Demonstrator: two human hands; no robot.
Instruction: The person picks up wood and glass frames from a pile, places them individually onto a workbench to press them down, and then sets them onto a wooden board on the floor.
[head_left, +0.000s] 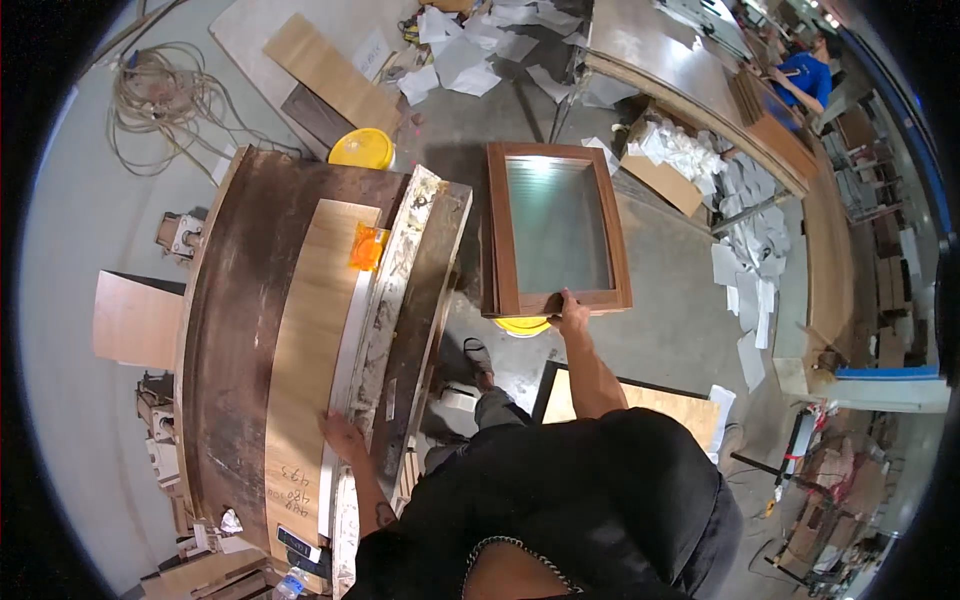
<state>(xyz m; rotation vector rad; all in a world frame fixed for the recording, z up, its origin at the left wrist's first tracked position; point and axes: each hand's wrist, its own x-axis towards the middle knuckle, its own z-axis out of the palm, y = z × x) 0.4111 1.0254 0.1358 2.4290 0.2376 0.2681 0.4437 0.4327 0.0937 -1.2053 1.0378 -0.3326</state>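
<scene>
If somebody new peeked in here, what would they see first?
Probably the brown-framed glass panel in the middle, with the right hand at its near edge. Next might come the bright yellow lid beyond the workbench and the orange packet at the right edge of the long wooden board.

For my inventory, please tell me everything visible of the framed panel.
The panel is rectangular, with a brown, wood-like frame around a pale greenish, glass-like pane streaked with light near its top. It lies roughly flat, to the right of the bench. Another brown edge shows beneath it on the left, perhaps a second frame. Something round and yellow peeks out below; contact is unclear. The right hand touches its near edge.
</scene>
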